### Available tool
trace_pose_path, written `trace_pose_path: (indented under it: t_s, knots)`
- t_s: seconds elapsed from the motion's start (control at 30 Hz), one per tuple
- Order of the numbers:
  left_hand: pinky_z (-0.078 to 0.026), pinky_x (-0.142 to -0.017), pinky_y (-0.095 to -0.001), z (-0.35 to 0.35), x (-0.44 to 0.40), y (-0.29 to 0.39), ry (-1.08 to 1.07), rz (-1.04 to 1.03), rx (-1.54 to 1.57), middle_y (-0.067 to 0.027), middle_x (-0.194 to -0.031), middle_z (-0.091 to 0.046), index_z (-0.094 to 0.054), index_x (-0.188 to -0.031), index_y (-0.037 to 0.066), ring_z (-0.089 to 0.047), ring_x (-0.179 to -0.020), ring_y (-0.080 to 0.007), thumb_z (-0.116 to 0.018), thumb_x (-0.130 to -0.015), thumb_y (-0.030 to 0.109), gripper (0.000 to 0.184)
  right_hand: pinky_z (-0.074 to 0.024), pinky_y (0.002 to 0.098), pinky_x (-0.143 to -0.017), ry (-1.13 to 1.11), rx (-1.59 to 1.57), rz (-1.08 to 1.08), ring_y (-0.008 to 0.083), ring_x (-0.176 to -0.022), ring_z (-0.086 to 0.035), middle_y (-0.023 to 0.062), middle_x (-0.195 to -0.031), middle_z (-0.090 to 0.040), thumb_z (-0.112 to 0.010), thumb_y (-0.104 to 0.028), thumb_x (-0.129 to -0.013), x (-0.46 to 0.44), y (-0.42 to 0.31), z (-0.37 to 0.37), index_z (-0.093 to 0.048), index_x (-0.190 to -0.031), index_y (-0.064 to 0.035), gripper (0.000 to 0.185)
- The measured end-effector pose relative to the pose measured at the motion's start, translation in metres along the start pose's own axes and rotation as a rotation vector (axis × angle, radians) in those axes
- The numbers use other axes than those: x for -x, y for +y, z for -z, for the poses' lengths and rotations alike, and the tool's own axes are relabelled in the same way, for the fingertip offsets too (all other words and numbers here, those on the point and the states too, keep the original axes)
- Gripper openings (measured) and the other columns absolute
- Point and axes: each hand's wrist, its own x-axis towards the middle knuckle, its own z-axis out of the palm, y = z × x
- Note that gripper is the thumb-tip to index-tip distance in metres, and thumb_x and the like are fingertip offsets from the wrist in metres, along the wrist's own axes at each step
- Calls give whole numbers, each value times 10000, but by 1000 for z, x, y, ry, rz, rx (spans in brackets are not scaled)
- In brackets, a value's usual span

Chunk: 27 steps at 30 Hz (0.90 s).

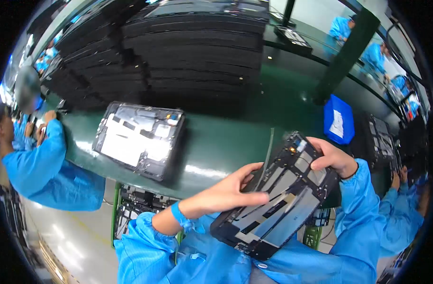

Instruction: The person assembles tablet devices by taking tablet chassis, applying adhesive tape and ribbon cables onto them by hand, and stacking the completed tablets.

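The green table (218, 137) is the biggest thing before me, stretching from nine o'clock past twelve and round to three. At eleven to twelve o'clock a tall dark stack (178, 61) of flat trays or frames rises from it. A co-worker (39, 165) in a blue smock sits at nine o'clock. Below the table edge, toward eight o'clock, is a green crate (115, 215) filled with dark parts. The black-framed panel (287, 208) is in my two hands, tilted, between four and five o'clock, its pale inner plates facing me. A similar panel (126, 144) lies flat on the table at nine o'clock. The blue bin (338, 118) stands near three o'clock with a white label. My right hand (337, 158), at three o'clock, pinches the panel's top right edge, thumb on its face. My left hand (233, 191), at six, clasps the left side, thumb laid across the face, fingers curled by the edge. A thin pale strip (269, 149) shows beside it; I cannot tell whether my fingers pinch that too.
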Motion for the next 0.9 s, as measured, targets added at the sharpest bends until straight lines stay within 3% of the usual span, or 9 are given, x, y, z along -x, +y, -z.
trace_pose_path:
  t_s: [0.07, 0.2, 0.33, 0.4, 0.53, 0.67, 0.73, 0.8, 0.9]
  knots:
    - [-365, -1081, -347, 23, 17, 9, -101, -2, 221, -229, -1377, -482, -242, -1488, -27, -455, -1302, -247, -541, -921, 545, 859, -478, 301, -939, 41, -68, 38, 182, -1050, -616, 112, -1207, -617, -763, -168, -680, -1, -6, -5, -455, -1343, 39, 759]
    - [-333, -1115, -416, 45, 69, 14, 20, -269, 625, -226, -1447, -409, -261, -1480, -41, -426, -1327, -309, -302, -972, 622, 836, -516, 329, -890, 205, -219, 178, 206, -1002, -645, 125, -1149, -638, -685, -220, -771, -7, 2, -28, -483, -1307, 23, 622]
    - [-386, -1073, -396, 36, 107, 8, 709, -659, 534, -199, -1410, -470, -273, -1458, -81, -488, -1279, -294, -319, -974, 612, 846, -531, 337, -852, 347, -420, 208, 204, -956, -651, 109, -1115, -646, -587, -220, -892, -29, 7, -84, -516, -1278, -19, 441]
    - [-401, -1047, -372, 42, 139, 8, 1046, -602, 175, -155, -1363, -525, -353, -1426, -77, -505, -1256, -254, -352, -994, 555, 765, -532, 337, -845, 261, -550, 136, 190, -961, -651, 100, -1117, -648, -562, -249, -929, -48, 1, -114, -533, -1260, -25, 401]
    - [-372, -1060, -324, 67, 172, 73, 1010, -603, -144, -138, -1305, -575, -560, -1287, -46, -523, -1223, -221, -530, -926, 284, 490, -529, 346, -856, 99, -654, 119, 188, -977, -648, 97, -1139, -645, -553, -284, -956, -92, -18, -165, -550, -1245, -28, 387]
    - [-405, -1051, -293, 191, 213, 80, 734, -709, -357, -127, -1334, -550, -590, -1243, 23, -548, -1194, -183, -445, -959, 54, 320, -410, 381, -1039, 34, -663, 215, 231, -1183, -551, 102, -1305, -577, -506, -337, -990, -142, -30, -219, -499, -1327, -34, 453]
    - [-517, -834, -263, 170, 191, 131, 1164, -296, -133, -99, -1085, -657, -641, -1119, 26, -646, -921, -153, -584, -911, 166, 257, -390, 364, -1055, 61, -675, 263, 227, -1206, -530, 98, -1329, -558, -491, -331, -999, -163, -28, -238, -493, -1334, -31, 449]
    - [-566, -644, -277, 236, 199, 119, 976, -293, 90, -61, -865, -696, -666, -1020, 47, -674, -674, -145, -686, -854, 252, 264, -380, 352, -1058, 135, -583, 325, 211, -1225, -508, 101, -1357, -525, -452, -337, -1017, -179, -27, -246, -430, -1376, -36, 469]
    - [-558, -593, -268, 257, 196, 112, 974, -263, 133, -64, -856, -712, -680, -1026, 37, -674, -641, -145, -681, -852, 273, 293, -279, 357, -1103, 159, -408, 418, 236, -1327, -372, 166, -1420, -400, -458, -402, -1004, -189, -28, -250, -248, -1443, -18, 619]
